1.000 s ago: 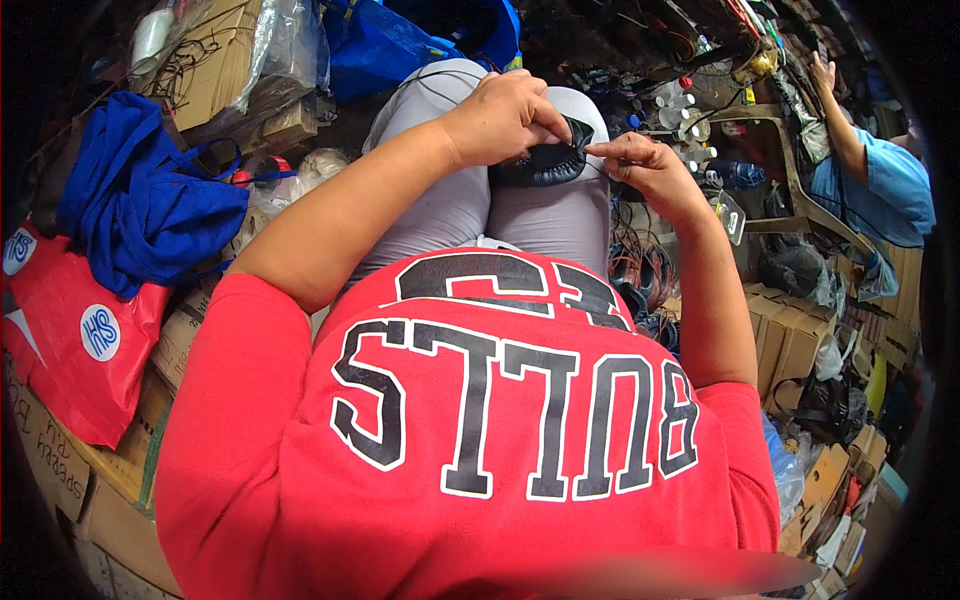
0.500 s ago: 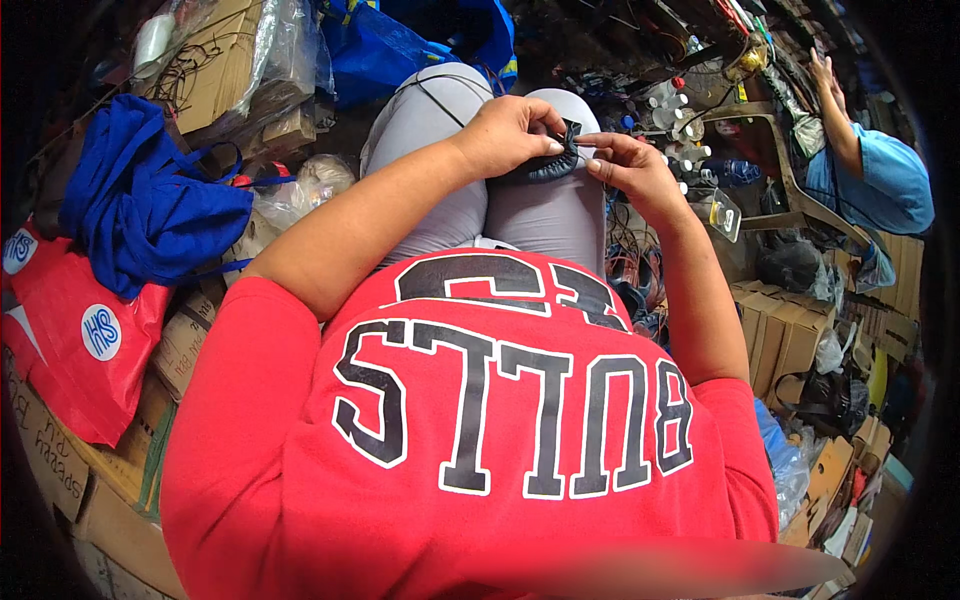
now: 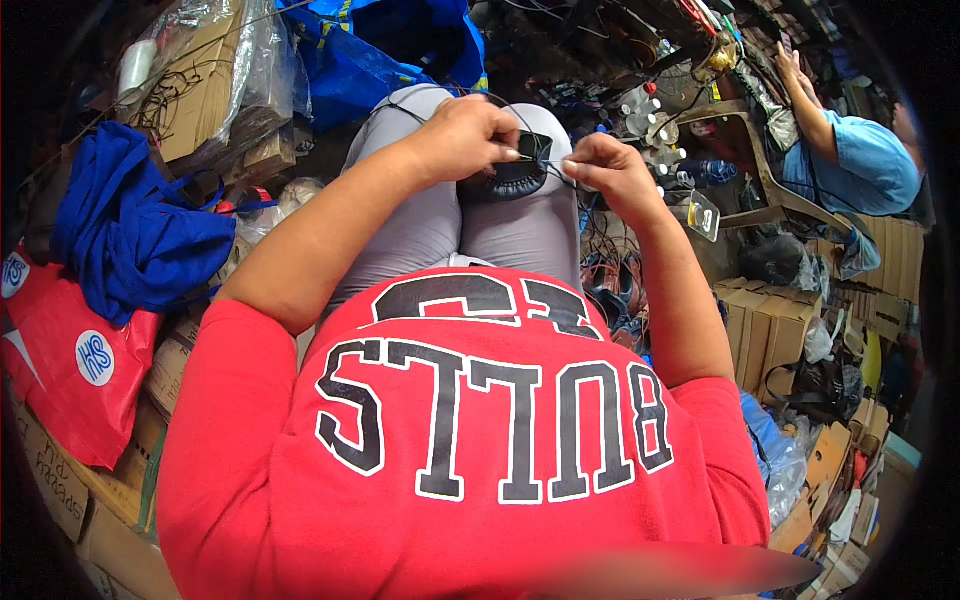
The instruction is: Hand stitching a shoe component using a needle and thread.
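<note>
On my right thigh, near the knee, lies a small black shiny piece (image 3: 515, 182) with a pleated, curved edge, like the toe of a shoe upper. My left hand (image 3: 470, 137) is closed in a pinch at its upper left side, gripping a thin dark thread. Just right of the piece, my right hand (image 3: 618, 172) also pinches the thread, which runs short and taut between the two hands across the piece. A loose length of dark thread (image 3: 408, 106) trails over my left knee. Whether a needle is in my fingers is too small to tell.
A blue bag (image 3: 350, 60) stands beyond my knees. At left are a blue cloth bag (image 3: 140, 225), a red bag (image 3: 75, 370) and cardboard. Plastic bottles (image 3: 640, 115) and a chair frame (image 3: 765, 165) are at right, with another person in a blue shirt (image 3: 860, 165) beyond.
My hands have drawn apart, the left one leftward, uncovering more of the black piece and the thread between them. The whole view has shifted slightly left.
</note>
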`<act>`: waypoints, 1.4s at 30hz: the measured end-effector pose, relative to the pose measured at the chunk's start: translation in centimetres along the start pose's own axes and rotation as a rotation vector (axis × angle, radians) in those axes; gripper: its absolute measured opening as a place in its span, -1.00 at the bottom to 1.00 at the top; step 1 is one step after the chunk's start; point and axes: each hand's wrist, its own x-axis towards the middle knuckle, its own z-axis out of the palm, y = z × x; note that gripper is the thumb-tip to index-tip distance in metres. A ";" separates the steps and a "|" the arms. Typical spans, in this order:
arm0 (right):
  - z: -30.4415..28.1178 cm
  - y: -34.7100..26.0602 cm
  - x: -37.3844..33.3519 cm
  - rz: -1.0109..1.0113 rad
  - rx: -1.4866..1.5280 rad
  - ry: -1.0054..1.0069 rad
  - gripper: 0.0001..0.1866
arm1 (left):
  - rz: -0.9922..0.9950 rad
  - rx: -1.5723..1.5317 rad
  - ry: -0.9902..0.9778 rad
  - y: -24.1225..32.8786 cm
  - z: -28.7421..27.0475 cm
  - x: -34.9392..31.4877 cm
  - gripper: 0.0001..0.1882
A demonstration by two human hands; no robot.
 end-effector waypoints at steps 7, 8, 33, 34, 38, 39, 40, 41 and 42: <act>0.3 2.1 -0.6 0.038 0.039 0.013 -0.83 | -0.102 0.006 -0.073 1.0 0.4 -0.4 -0.88; 0.3 2.5 -0.9 0.045 -0.049 0.034 -0.82 | -0.097 0.006 -0.074 1.3 0.6 -0.2 -0.88; -1.2 -5.2 -0.1 -0.428 -1.075 0.004 -0.86 | 0.020 0.130 -0.080 0.1 0.7 0.7 -0.85; -0.6 -5.2 0.0 -0.502 -1.219 -0.043 -0.88 | 0.020 0.126 -0.076 0.0 0.7 0.8 -0.85; 1.6 -4.5 0.7 -0.388 -1.430 -0.170 -0.95 | 0.073 0.150 -0.096 -0.3 1.0 0.7 -0.86; 1.6 -4.5 0.8 -0.390 -1.427 -0.174 -0.95 | 0.117 0.207 -0.081 -0.4 0.9 0.4 -0.87; 1.6 -4.5 0.9 -0.396 -1.412 -0.196 -0.94 | 0.160 0.264 -0.067 -0.4 0.7 0.0 -0.89; 1.6 -4.4 1.0 -0.402 -1.396 -0.218 -0.93 | 0.154 0.264 -0.067 -0.5 0.6 -0.4 -0.89; 1.6 -4.2 1.0 -0.403 -1.393 -0.218 -0.93 | 0.180 0.350 -0.086 -0.2 0.1 -0.8 -0.90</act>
